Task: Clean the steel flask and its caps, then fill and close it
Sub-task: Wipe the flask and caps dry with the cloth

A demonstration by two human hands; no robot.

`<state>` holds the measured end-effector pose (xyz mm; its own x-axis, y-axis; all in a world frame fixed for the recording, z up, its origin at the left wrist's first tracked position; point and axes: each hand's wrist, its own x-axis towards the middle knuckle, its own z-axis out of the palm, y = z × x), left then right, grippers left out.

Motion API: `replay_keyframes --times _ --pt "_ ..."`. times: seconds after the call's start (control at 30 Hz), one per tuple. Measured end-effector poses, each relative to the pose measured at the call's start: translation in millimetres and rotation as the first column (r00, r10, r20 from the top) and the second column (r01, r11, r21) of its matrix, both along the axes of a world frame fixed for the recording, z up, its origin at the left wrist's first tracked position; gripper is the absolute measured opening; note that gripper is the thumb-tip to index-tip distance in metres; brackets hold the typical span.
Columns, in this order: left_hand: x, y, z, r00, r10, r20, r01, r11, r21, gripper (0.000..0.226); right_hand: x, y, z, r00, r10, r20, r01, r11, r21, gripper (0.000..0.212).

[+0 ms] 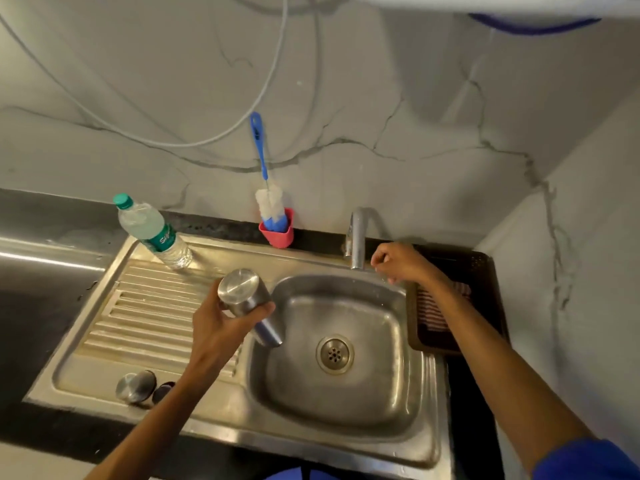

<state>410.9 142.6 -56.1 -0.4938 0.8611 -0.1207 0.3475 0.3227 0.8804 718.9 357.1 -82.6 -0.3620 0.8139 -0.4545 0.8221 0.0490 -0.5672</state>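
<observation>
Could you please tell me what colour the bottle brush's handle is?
Blue; the bottle brush shows clearly in the head view.

The flask (247, 303) was brushed steel with a dull satin sheen, its flat base showing faint circular grain. The sink (346, 420) and its ribbed draining board (145, 317) were steel too, smooth but worn, streaked with pale water marks. The tap (358, 237) was polished metal, brighter than the basin. A steel cap (135, 386) on the board had the same satin finish; the small dark cap (162, 391) beside it looked glossy. The water bottle (152, 230) was clear, thin plastic with a shiny green label. The brush (266, 188) had a glossy blue plastic handle and soft white bristles, standing in a matt red plastic cup (277, 233). The wall (415, 116) was smooth, veined, marble-like. The worktop (34, 209) was dark polished stone.
</observation>
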Motion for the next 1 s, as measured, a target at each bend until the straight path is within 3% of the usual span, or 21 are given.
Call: replay_keyframes --times 0.07,0.23,0.27,0.3,0.37,0.4,0.53,0.63,0.7,0.77,0.83,0.9,1.0 --pt "12.9 10.3 0.3 0.998 -0.048 -0.029 0.048 0.999 0.000 0.074 15.9 -11.3 26.5 0.999 -0.002 -0.037 0.001 1.000 -0.014 0.009" --pt "43.0 24.5 2.9 0.994 -0.096 -0.060 0.095 0.995 -0.007 0.081 15.4 -97.9 62.7 0.875 -0.148 -0.461 0.040 0.971 -0.235 0.021" --pt "45.9 24.5 2.9 0.992 -0.109 -0.060 0.109 0.994 -0.011 0.081 1.4 -118.0 42.4 0.891 -0.129 -0.435 0.020 0.969 -0.247 0.023" --pt "49.3 23.7 3.0 0.991 -0.123 -0.059 0.123 0.992 -0.012 0.081 -13.1 -140.8 15.9 0.947 -0.058 -0.315 -0.005 0.981 -0.193 0.023" --pt "53.1 21.4 2.8 0.988 -0.142 -0.059 0.141 0.990 -0.012 0.080 -39.0 -182.1 -36.4 0.988 0.121 0.094 -0.111 0.989 -0.102 0.024" --pt "54.9 19.9 3.9 0.987 -0.148 -0.057 0.147 0.989 -0.012 0.079 -44.0 -198.8 -51.4 0.971 0.129 0.201 -0.123 0.991 -0.043 0.024" --pt "52.2 13.9 5.5 0.991 -0.131 -0.039 0.131 0.991 -0.003 0.079 -32.3 -204.1 -51.7 0.970 0.142 0.197 -0.154 0.987 0.045 0.028" --pt "50.8 9.1 6.2 0.991 -0.124 -0.045 0.124 0.992 -0.001 0.083 -0.1 -175.0 -31.7 0.997 -0.047 -0.065 0.053 0.993 0.107 0.017" --pt "50.3 5.4 8.1 0.991 -0.126 -0.046 0.127 0.992 0.008 0.083 31.4 -151.6 -20.8 0.963 -0.232 -0.138 0.260 0.933 0.248 0.012" --pt "49.4 1.8 11.0 0.991 -0.128 -0.045 0.128 0.992 0.006 0.083 68.3 -126.8 -23.2 0.893 -0.440 -0.096 0.445 0.834 0.327 0.013" --pt "49.5 -0.9 17.7 0.991 -0.126 -0.039 0.127 0.992 0.010 0.084 102.8 -101.7 -48.4 0.789 -0.613 0.038 0.581 0.766 0.276 0.018" --pt "51.2 -2.0 25.6 0.993 -0.120 -0.011 0.120 0.992 0.025 0.088 120.7 -85.3 -73.8 0.687 -0.709 0.157 0.692 0.705 0.155 0.041" --pt "51.1 -2.7 34.2 0.991 -0.134 0.023 0.133 0.990 0.055 0.095 113.1 -75.2 -99.7 0.590 -0.793 0.151 0.784 0.607 0.128 0.061"
